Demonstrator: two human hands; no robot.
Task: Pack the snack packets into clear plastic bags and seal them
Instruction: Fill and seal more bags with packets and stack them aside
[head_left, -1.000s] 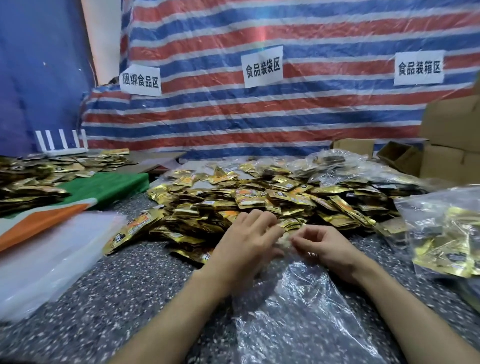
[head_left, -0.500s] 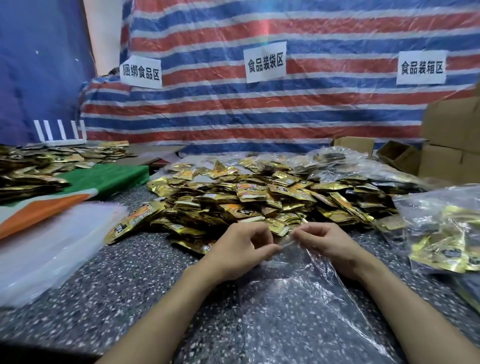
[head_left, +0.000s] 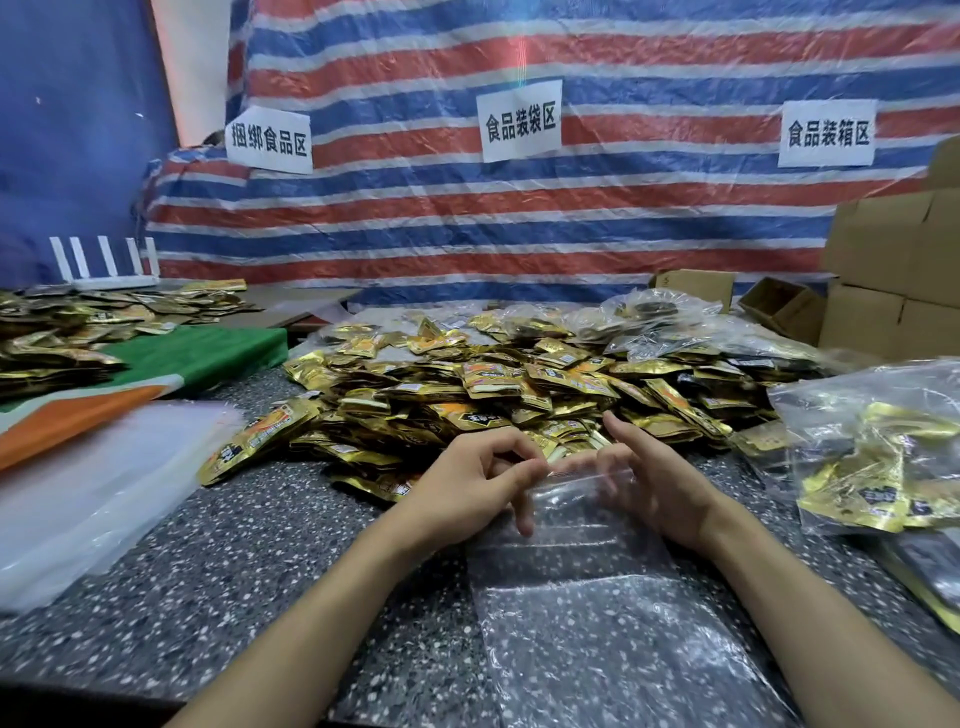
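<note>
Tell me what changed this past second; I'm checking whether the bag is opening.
The left hand and right hand drew apart, stretching the mouth of the clear plastic bag between them; the right hand straightened one finger. Both still hold its rim. Snack packets and filled bag stayed put.

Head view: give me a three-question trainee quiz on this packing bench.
1. True or false: the clear bag in front of the person already holds packets.
2. The filled bag lies on which side of the packet pile? A left; B right; C behind it.
3. Fill in: the left hand and right hand pinch the clear bag's ____.
Key: 1 false; 2 B; 3 mouth.
</note>
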